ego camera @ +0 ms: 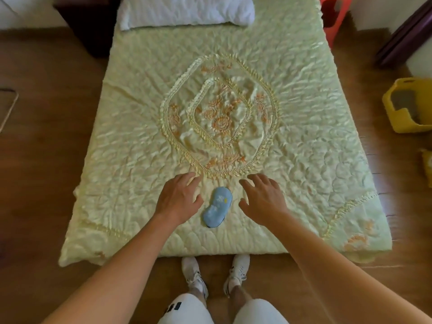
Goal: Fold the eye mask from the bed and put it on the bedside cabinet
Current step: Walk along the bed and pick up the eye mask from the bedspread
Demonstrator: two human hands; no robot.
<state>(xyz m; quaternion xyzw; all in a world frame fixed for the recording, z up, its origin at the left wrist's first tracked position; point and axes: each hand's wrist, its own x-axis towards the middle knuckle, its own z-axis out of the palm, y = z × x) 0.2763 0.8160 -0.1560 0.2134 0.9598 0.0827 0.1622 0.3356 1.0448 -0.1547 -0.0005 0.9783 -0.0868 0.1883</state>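
A light blue eye mask (217, 207) lies flat and unfolded on the pale green quilted bed (145, 141), near the foot edge, its long axis pointing away from me. My left hand (178, 198) hovers just left of the mask, fingers spread, holding nothing. My right hand (263, 197) hovers just right of it, fingers apart and empty. Neither hand touches the mask. A dark wooden bedside cabinet (88, 24) stands at the far left of the bed head, mostly cut off by the frame.
A white pillow (187, 11) lies at the bed head. A red plastic stool (333, 17) stands at the far right of the bed. A yellow basket (409, 106) sits on the wooden floor at right. My feet stand at the bed's foot.
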